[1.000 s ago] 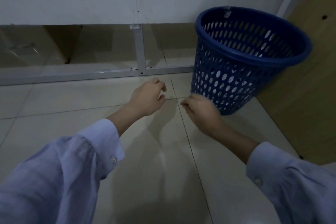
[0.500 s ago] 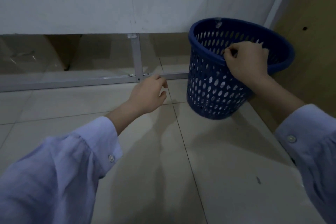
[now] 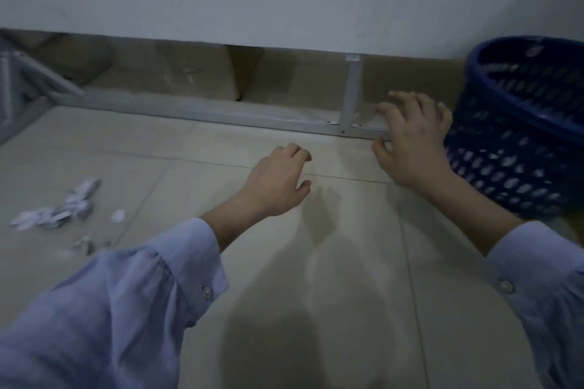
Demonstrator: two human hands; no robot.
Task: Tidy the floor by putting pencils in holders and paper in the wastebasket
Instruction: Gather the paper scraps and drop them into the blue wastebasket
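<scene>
To your right you have the dark blue perforated plastic wastebasket [image 3: 518, 136], tilted, its open mouth leaning towards you, standing on the pale tiled floor [image 3: 347, 246]. Well apart to your left, the crumpled white paper scraps [image 3: 60, 208] lie scattered on that floor, blurred.

- A pale tiled floor [image 3: 347, 262] is carrying everything.
- Crumpled paper scraps [image 3: 60, 208] are lying scattered at the left.
- A blue perforated wastebasket [image 3: 518, 148] is standing at the right.
</scene>
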